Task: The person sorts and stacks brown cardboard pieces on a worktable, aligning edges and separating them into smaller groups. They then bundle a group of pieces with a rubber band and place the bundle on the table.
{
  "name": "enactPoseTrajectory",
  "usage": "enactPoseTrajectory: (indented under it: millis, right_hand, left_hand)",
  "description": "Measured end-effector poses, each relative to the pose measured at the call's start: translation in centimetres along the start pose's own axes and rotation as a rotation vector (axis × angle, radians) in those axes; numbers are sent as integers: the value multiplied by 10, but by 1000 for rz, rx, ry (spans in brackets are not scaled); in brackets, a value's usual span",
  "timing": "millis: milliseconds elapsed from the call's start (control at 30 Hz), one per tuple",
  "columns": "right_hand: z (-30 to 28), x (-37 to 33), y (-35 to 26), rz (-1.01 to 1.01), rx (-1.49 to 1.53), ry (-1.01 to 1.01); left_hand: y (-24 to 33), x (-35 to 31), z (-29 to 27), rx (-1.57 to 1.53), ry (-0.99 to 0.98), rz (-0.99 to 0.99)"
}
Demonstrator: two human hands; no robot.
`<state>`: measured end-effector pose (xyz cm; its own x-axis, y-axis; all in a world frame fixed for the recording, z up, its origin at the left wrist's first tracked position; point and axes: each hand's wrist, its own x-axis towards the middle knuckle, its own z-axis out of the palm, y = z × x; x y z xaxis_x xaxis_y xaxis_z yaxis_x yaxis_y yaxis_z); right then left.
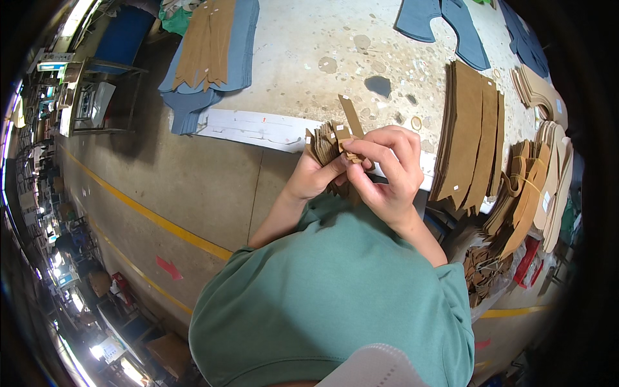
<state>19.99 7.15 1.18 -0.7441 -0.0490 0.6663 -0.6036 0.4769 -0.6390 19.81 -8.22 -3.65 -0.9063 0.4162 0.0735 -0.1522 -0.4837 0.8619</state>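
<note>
My left hand (308, 175) is closed around a bundle of small brown leather strips (324, 143), several of which carry little white labels. The fingers of my right hand (393, 168) pinch at the right end of the same bundle, thumb and forefinger pressed together on the strip edges. Both hands are held in front of my body at the table's near edge. Just beyond them, a single brown strip (351, 115) slants up from beside the bundle. My fingers partly hide the lower ends of the strips.
A stained table (290, 84) spreads ahead. Blue pieces topped with brown ones (205, 48) lie at its far left. Stacked brown panels (467, 129) overhang the right edge, near tied brown strips (525, 187) and beige pieces (554, 174). Dark blue cut pieces (445, 22) lie farther back.
</note>
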Motion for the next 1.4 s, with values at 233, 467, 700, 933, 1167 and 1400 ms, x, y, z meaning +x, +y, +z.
enactPoseTrajectory:
  millis: [233,467,700,933,1167,1400]
  right_hand:
    - [0,2,3,11,53,-63]
    - [0,0,2,15,65,-53]
    - [0,-2,2,19,50,-34]
    - [1,-4,2,-15,32,-7]
    - [1,-4,1,-37,9,15]
    - [2,-4,1,-38,21,8]
  left_hand:
    - [-4,-2,-3,39,1,13]
    - [-4,-3,-3,43,-5,1]
    - [-2,-3,-1,49,8,3]
    - [-2,-3,0,31,13,16]
    - [-3,-3,1,-13,29,-8]
    - [-4,-5,-4,35,14,-36]
